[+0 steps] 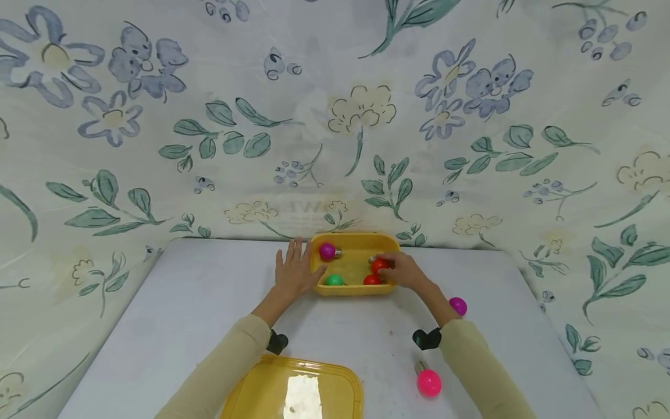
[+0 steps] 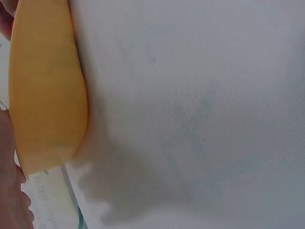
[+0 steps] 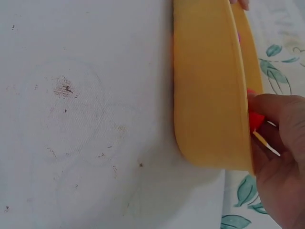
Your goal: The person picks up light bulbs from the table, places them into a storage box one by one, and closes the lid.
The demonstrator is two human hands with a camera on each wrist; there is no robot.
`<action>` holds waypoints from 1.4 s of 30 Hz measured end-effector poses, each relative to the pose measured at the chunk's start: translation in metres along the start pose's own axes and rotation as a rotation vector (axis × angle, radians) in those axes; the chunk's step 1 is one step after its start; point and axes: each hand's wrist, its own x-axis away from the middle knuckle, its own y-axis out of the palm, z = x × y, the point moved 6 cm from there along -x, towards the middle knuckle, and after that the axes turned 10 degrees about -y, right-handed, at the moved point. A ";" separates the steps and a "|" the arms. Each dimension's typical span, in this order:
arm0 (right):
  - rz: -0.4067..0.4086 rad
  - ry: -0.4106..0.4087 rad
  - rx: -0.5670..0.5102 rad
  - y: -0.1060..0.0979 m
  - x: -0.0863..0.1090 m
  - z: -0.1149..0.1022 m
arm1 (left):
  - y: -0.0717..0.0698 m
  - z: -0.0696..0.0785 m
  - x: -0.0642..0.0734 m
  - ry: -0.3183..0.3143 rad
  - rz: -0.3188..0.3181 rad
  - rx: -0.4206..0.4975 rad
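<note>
A yellow plastic container (image 1: pixel 356 290) stands at the far edge of the table. Inside it lie a purple bulb (image 1: pixel 327 252) with a metal base, a green bulb (image 1: pixel 334 280) and a red bulb (image 1: pixel 372 280). My right hand (image 1: pixel 405 270) reaches over the container's right side and pinches another red bulb (image 1: pixel 379 266); the right wrist view shows its red surface (image 3: pixel 256 120) between the fingers. My left hand (image 1: pixel 294 272) lies spread at the container's left side, its thumb at the rim. In the left wrist view, only part of that hand (image 2: pixel 9 186) shows.
A yellow lid (image 1: pixel 272 401) lies at the front, partly under the left sleeve. A pink bulb (image 1: pixel 429 383) rests on the white table (image 1: pixel 209 302) by the right forearm, which partly covers another purple bulb (image 1: pixel 458 306). Floral cloth (image 1: pixel 314 116) hangs behind.
</note>
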 end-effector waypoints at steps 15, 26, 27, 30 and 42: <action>-0.043 0.007 0.164 0.001 -0.005 -0.009 | -0.002 0.003 0.000 0.008 0.014 -0.020; -0.068 0.036 0.179 0.006 -0.008 -0.004 | -0.002 0.002 0.000 0.004 0.002 -0.022; -0.070 0.033 0.176 0.006 -0.008 -0.004 | -0.002 0.002 0.000 0.004 0.002 -0.024; -0.071 0.024 0.172 0.006 -0.008 -0.003 | -0.002 0.003 0.000 0.003 0.006 -0.029; -0.059 0.027 0.155 0.006 -0.007 -0.004 | -0.001 0.002 0.000 0.004 0.001 -0.026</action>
